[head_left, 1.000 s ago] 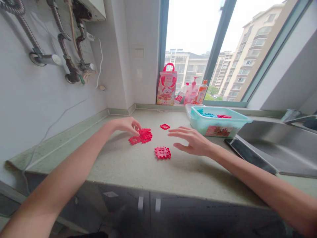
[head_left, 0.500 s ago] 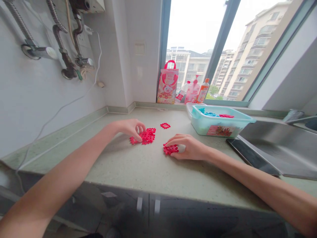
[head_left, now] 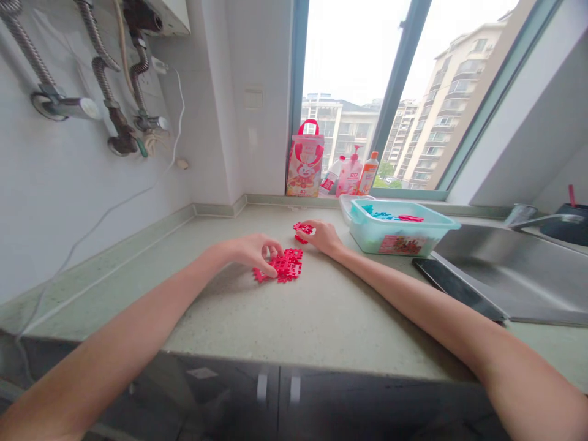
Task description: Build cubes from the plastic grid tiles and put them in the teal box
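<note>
My left hand (head_left: 257, 254) rests on the countertop, its thumb and fingers curled round a flat cluster of joined red plastic building pieces (head_left: 291, 264). The cluster has toothed edges and square gaps, and part of it is hidden under the fingers. Further back, my right hand (head_left: 321, 236) is closed on red plastic building pieces (head_left: 302, 228) held between thumb and fingers. Another red piece seems to lie under or against them, but I cannot tell whether they are joined.
At the right stands a translucent turquoise tub (head_left: 399, 229) holding blue and red pieces. A dark phone (head_left: 452, 288) lies beside the steel sink (head_left: 505, 275). On the window sill are a pink bag (head_left: 304, 165) and several bottles (head_left: 351, 174). A white cable (head_left: 110, 208) hangs along the left wall.
My right hand has moved away from me with its red pieces, to where a single red piece lay. My left hand and the red cluster have slid slightly right. The view has shifted a little.
</note>
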A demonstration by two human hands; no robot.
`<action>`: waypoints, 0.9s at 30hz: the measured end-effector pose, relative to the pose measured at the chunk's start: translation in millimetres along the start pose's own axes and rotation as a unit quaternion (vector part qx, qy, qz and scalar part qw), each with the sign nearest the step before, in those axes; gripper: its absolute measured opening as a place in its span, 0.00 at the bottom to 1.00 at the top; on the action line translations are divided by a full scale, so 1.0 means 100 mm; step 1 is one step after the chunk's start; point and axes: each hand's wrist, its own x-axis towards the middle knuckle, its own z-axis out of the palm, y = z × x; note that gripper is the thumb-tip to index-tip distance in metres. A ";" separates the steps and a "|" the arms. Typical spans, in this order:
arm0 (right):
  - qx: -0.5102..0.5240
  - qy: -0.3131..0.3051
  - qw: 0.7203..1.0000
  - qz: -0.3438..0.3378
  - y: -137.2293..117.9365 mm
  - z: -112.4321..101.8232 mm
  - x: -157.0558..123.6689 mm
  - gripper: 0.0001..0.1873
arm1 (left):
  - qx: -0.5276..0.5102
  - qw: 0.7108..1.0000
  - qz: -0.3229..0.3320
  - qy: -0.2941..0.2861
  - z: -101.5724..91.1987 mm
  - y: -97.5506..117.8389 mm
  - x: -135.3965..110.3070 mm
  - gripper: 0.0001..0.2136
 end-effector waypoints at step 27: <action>0.259 -0.158 0.952 -0.045 -0.25 -0.23 -0.45 0.19 | -0.012 0.999 0.044 0.024 0.10 -0.07 0.04 0.29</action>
